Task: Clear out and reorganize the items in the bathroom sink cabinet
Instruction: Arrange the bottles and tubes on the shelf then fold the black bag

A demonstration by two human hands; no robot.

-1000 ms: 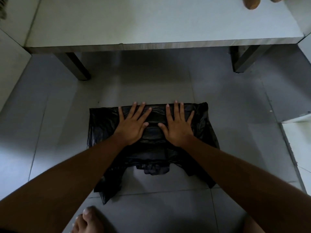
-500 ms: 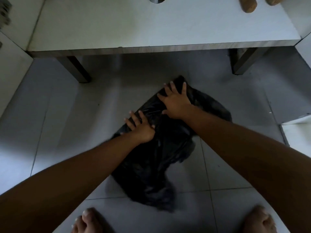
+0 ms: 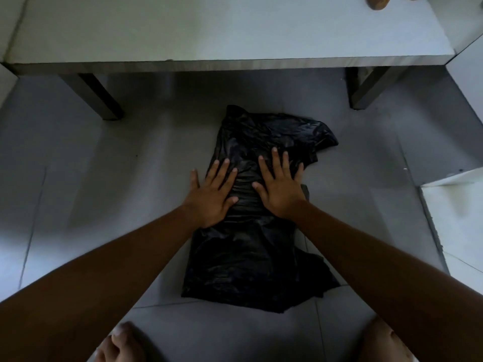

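Observation:
A black plastic bag (image 3: 251, 265) lies crumpled and lengthwise on the grey floor tiles, one end toward the cabinet, the other toward me. My left hand (image 3: 212, 193) rests flat on the bag's left edge with fingers spread, its outer fingers on the tile. Beside it, my right hand (image 3: 281, 188) presses flat on the bag's middle, fingers apart. Neither hand grips anything.
The white cabinet floor panel (image 3: 222, 30) with a dark front edge stands on two dark legs (image 3: 96, 95) (image 3: 371, 87) just beyond the bag. A white cabinet door (image 3: 454, 194) hangs at the right. Brown objects (image 3: 377, 2) sit at the panel's back right. My bare feet (image 3: 122, 343) show at the bottom.
The bag has been turned from lying sideways to lying lengthwise. Both hands moved with it and now press flat on its middle again.

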